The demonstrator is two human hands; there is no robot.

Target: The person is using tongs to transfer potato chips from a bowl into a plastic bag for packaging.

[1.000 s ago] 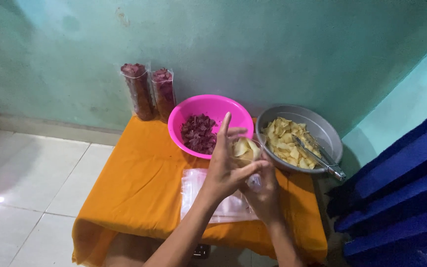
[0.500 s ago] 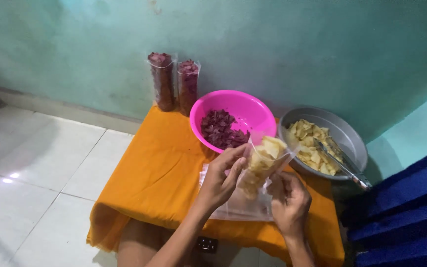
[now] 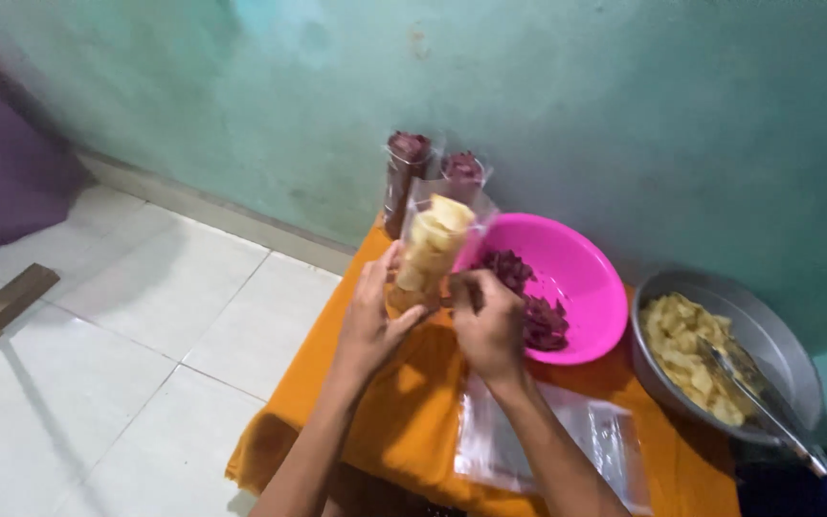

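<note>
Both hands, left hand [image 3: 368, 321] and right hand [image 3: 488, 325], grip a clear plastic bag of yellow chips [image 3: 430, 251], its long axis near upright, open top tilted slightly right.

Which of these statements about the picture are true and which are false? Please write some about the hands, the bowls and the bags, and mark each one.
1. Both hands, left hand and right hand, hold a clear bag of yellow chips. True.
2. The pink bowl holds yellow chips. False: it holds dark red chips.
3. Metal tongs lie in the grey metal bowl. True.
4. The table has a blue cloth. False: the cloth is orange.
5. Two filled bags of red chips stand by the wall. True.
</note>
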